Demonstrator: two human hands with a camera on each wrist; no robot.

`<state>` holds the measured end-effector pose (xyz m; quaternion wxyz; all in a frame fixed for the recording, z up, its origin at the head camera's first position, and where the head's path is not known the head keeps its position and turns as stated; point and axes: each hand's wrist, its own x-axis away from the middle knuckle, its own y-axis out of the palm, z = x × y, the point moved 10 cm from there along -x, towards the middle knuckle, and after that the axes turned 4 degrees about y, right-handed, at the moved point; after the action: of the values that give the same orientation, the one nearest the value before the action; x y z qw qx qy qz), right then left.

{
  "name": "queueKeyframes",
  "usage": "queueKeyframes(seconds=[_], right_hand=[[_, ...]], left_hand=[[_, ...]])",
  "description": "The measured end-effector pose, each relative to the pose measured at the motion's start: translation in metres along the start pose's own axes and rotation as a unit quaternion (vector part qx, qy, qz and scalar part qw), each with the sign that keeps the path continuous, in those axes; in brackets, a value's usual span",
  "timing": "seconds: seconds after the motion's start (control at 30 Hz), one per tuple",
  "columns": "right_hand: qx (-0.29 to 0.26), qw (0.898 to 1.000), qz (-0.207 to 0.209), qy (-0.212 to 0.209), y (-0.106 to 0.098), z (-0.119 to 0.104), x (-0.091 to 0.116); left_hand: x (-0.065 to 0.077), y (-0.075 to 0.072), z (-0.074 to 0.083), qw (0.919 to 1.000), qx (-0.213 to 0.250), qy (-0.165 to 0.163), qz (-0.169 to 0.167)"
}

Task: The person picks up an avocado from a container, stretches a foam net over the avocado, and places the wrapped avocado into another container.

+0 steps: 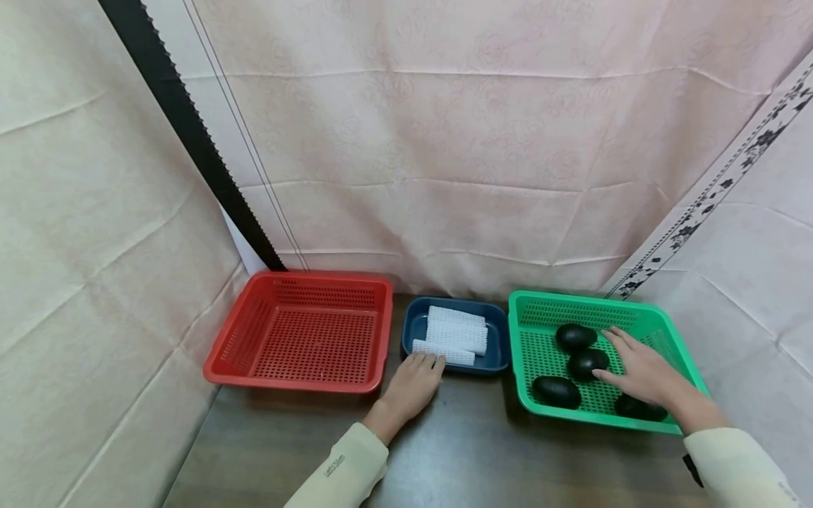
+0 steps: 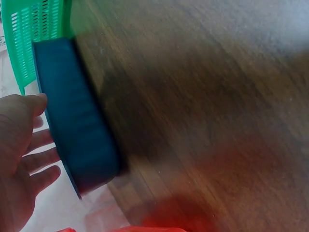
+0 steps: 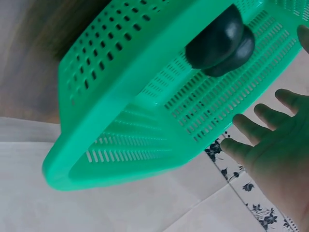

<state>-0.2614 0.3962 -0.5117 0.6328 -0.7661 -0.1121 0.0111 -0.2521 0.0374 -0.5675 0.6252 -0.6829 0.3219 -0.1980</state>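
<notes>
My left hand is at the front rim of a small dark blue tray. The left wrist view shows its fingers spread over the tray's open side, with the thumb near the rim. White foam net sleeves lie flat in the tray, close to the fingertips. Over the green basket reaches my right hand, thumb and fingers apart. Its thumb overlaps a glossy black oval, avocado-like thing in the head view. Another black oval sits just behind, with more at the basket's front.
A red basket with perforated walls stands left of the blue tray. All three containers stand in a row along the back of the brown wooden table. Pale cloth hangs behind and at both sides.
</notes>
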Motion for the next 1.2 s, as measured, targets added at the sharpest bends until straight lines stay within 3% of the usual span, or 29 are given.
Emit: queueKeyframes(seconds=[0.27, 0.57, 0.77, 1.2], right_hand=[[-0.023, 0.999, -0.041, 0.024, 0.01, 0.021, 0.003], [-0.042, 0.995, -0.086, 0.038, 0.018, 0.045, 0.007], [-0.049, 0.987, -0.145, 0.055, 0.027, 0.057, 0.01], [-0.047, 0.966, -0.244, 0.066, 0.052, 0.057, 0.014]], left_hand=[[-0.005, -0.003, -0.004, 0.9994, -0.031, 0.001, 0.014], [-0.012, -0.002, -0.009, 0.9998, -0.019, -0.007, 0.006], [-0.016, -0.002, -0.011, 0.9999, -0.003, -0.016, -0.003], [-0.019, 0.001, -0.011, 0.9997, 0.005, -0.022, -0.012]])
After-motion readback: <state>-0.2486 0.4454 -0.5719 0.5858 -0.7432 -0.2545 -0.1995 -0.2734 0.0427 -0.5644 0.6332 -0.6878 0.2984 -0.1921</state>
